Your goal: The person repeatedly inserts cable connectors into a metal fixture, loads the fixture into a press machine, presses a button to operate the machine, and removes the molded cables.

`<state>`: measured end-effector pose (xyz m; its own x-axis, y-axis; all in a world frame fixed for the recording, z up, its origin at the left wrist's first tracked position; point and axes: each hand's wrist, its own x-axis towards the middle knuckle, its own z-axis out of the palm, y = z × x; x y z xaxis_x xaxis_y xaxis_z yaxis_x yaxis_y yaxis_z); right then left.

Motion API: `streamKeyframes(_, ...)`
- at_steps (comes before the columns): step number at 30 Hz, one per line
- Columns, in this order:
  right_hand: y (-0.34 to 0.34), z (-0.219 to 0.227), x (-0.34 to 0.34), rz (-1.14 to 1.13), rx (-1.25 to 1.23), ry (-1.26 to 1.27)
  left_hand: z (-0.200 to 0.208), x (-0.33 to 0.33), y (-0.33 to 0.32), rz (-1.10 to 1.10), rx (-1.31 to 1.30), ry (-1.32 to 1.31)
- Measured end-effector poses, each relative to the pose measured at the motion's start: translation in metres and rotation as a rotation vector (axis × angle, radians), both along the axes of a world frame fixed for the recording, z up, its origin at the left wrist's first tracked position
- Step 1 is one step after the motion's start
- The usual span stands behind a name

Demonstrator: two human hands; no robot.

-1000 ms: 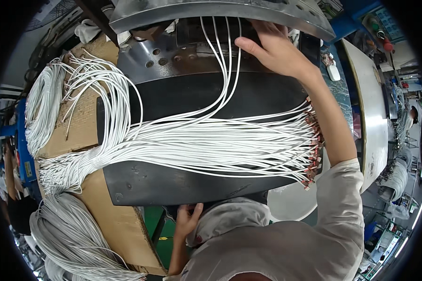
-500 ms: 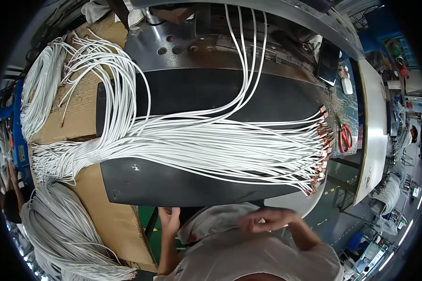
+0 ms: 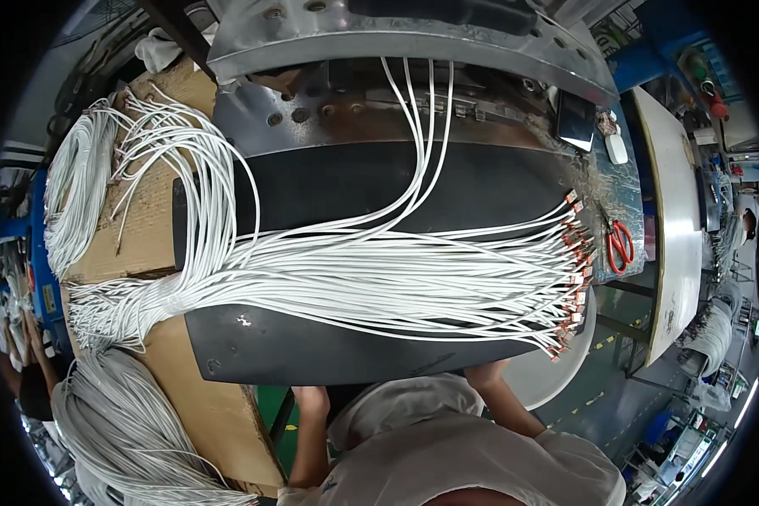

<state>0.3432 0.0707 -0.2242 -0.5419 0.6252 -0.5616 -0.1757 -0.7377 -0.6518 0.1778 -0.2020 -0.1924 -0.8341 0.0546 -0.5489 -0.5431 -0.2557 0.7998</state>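
Observation:
A large bundle of white cables (image 3: 396, 282) lies across a black board (image 3: 287, 350), its reddish connector ends (image 3: 578, 278) fanned out at the right. Several of the cables bend up and away, passing beneath the grey metal machine edge (image 3: 413, 74). My left hand (image 3: 310, 398) is at the board's near edge, left of my body, with its fingers hidden. Farther right along that edge is my right hand (image 3: 487, 372), its fingers tucked out of sight below the board. Whether either hand grips anything does not show.
More white cable coils (image 3: 80, 190) rest on cardboard (image 3: 215, 396) at the left. Red-handled scissors (image 3: 620, 246), a white bottle-like item (image 3: 616, 149) and a dark phone (image 3: 575, 120) are at the right. A round pale stool seat (image 3: 557, 371) shows below the connectors.
My right hand has moved from in front of my body up and right to the board's near edge. My left hand stays nearly in place. The view has tilted, showing more of the machine.

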Motion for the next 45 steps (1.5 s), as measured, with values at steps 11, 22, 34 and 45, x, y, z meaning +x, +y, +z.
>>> streamKeyframes(11, 0.009, 0.009, -0.006, 0.434, 0.272, 0.052, 0.015, -0.011, -0.001, -0.065, 0.111, 0.105)
streamKeyframes(22, -0.066, 0.003, -0.083, 1.575, 1.495, 0.353, 0.058, -0.008, -0.011, -1.024, -1.174, 0.879)
streamKeyframes(34, -0.062, 0.01, -0.08, 1.525, 1.584, 0.325, 0.035, 0.039, -0.025, -0.611, -0.977, 0.626)
streamKeyframes(45, -0.054, 0.0, -0.088, 1.816, 1.356, 0.343, 0.053, 0.038, -0.003, -0.596, -0.754, 0.554)
